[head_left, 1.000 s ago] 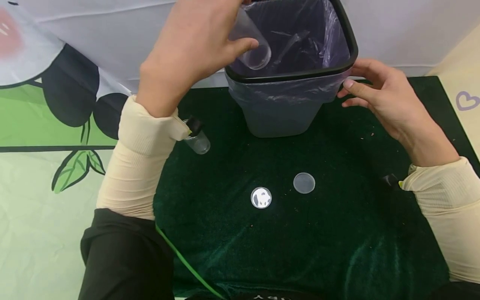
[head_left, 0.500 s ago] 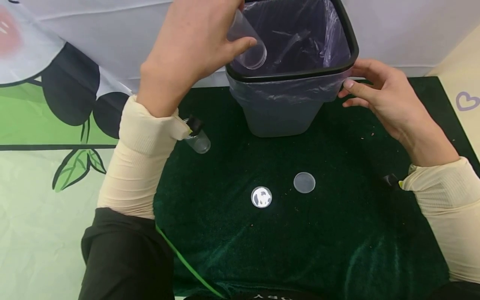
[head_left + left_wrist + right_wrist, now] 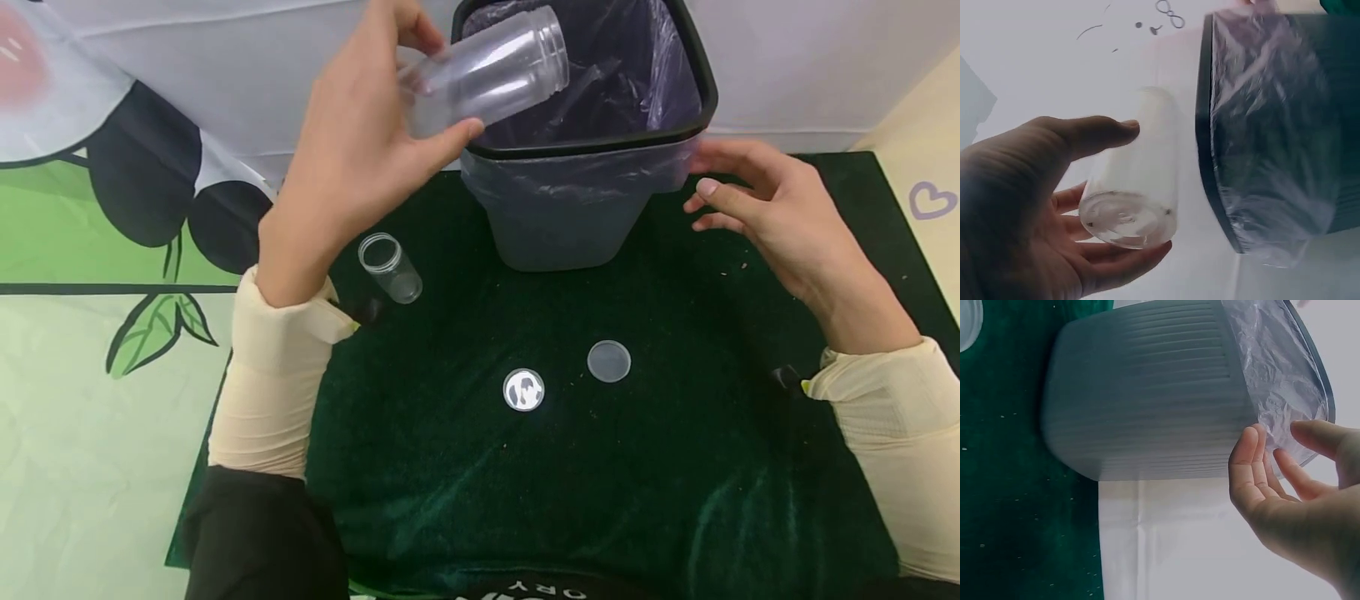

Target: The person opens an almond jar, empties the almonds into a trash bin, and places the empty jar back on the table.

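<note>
My left hand (image 3: 352, 158) grips a clear plastic jar (image 3: 495, 75) that lies nearly sideways, its open mouth pointing right over the left part of the lined bin (image 3: 562, 225). In the left wrist view the round base of the jar (image 3: 1129, 219) faces the camera, thumb on one side and fingers on the other. No contents can be made out in it. Beside the bin's right corner is my right hand (image 3: 787, 208), fingers loosely bent at the bag's folded edge (image 3: 1291, 394). Whether they touch it I cannot tell.
Another clear jar (image 3: 393, 271), lidless, stands on the dark green cloth (image 3: 637, 483) left of the bin. Two round discs like lids lie in front: a shiny one (image 3: 523, 390) and a translucent one (image 3: 609, 361). A white sheet (image 3: 795, 67) hangs behind.
My left hand has turned the jar from mouth down in the bin to nearly level, moving it slightly up and left. My right hand has shifted slightly down.
</note>
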Demonstrator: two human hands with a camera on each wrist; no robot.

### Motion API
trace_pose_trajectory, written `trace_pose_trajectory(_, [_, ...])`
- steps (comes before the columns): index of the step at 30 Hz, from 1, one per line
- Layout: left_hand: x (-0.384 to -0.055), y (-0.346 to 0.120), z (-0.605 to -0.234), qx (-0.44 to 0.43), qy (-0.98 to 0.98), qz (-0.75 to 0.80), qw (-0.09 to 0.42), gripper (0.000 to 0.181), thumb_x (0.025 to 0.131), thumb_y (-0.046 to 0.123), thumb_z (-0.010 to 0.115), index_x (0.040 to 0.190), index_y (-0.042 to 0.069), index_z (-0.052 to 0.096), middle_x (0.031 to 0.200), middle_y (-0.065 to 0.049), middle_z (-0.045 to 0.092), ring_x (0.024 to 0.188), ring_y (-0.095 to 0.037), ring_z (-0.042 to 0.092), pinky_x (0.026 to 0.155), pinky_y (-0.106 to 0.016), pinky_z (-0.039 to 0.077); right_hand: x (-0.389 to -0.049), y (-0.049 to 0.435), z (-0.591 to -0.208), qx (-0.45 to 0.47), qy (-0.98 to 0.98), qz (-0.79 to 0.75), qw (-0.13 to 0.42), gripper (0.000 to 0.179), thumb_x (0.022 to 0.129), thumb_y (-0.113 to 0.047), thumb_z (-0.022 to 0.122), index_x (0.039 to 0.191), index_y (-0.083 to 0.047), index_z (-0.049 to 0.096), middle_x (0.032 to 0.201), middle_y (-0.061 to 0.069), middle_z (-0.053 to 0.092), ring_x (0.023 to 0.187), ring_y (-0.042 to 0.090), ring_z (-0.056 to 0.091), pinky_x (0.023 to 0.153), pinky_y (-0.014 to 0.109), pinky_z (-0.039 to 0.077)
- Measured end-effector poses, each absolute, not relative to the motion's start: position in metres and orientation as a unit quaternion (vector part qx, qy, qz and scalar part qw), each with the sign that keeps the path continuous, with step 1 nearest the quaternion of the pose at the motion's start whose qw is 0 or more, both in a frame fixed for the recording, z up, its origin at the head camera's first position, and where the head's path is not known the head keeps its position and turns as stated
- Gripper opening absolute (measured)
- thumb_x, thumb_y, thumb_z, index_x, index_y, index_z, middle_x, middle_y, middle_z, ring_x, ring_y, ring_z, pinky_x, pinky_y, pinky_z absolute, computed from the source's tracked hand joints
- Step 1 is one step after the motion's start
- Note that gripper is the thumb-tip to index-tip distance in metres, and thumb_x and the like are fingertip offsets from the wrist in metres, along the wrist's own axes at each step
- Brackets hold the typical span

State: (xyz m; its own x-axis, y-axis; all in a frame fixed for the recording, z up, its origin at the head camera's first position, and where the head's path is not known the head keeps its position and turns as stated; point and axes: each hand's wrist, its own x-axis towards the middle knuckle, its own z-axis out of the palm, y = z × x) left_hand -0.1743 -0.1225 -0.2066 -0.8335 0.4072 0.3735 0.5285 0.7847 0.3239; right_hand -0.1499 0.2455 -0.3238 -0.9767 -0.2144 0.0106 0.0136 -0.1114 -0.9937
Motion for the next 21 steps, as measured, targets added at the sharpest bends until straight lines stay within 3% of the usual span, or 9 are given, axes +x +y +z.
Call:
trace_pose_trajectory(4, [-0.158, -0.136, -0.228, -0.269, -0.903, -0.302, 0.148, 0.068, 0.087, 0.032, 0.073, 0.144, 0.010, 0.042, 0.133, -0.012, 0.048, 0.115, -0.014, 0.058, 0.101, -0.028, 0.050, -0.140, 0.251, -0.334, -0.069, 0.656, -0.748, 0.075, 0.049, 0.095, -0.004, 0.061, 0.142, -0.006, 0.049, 0.131, 0.009, 0.057, 0.092, 0.019, 0.065, 0.073, 0.022, 0.058])
trace_pose_trajectory(10, [-0.130, -0.146, -0.273, -0.251, -0.860, -0.434, 0.099, 0.067, 0.081, 0.014, 0.079, 0.141, 0.015, 0.049, 0.128, -0.008, 0.043, 0.118, -0.011, 0.054, 0.095, -0.036, 0.055, -0.121, 0.260, -0.354, -0.069, 0.657, -0.747, 0.075, 0.049, 0.097, -0.002, 0.058, 0.144, -0.006, 0.047, 0.134, 0.009, 0.055, 0.096, 0.019, 0.063, 0.076, 0.021, 0.058])
trace_pose_trajectory(16, [-0.113, -0.152, -0.323, -0.232, -0.843, -0.484, 0.045, 0.064, 0.082, 0.016, 0.079, 0.139, 0.018, 0.048, 0.133, -0.001, 0.045, 0.124, -0.010, 0.053, 0.108, -0.036, 0.046, -0.101, 0.267, -0.373, -0.078, 0.655, -0.749, 0.069, 0.048, 0.098, 0.002, 0.053, 0.145, -0.003, 0.043, 0.136, 0.011, 0.054, 0.097, 0.017, 0.065, 0.078, 0.022, 0.057])
trace_pose_trajectory(21, [-0.104, -0.159, -0.358, -0.193, -0.860, -0.472, 0.023, 0.065, 0.083, 0.024, 0.080, 0.138, 0.026, 0.047, 0.134, 0.006, 0.047, 0.126, -0.008, 0.048, 0.110, -0.042, 0.044, -0.088, 0.272, -0.390, -0.086, 0.658, -0.746, 0.060, 0.048, 0.098, 0.005, 0.050, 0.145, 0.001, 0.042, 0.135, 0.011, 0.056, 0.097, 0.016, 0.066, 0.079, 0.021, 0.057])
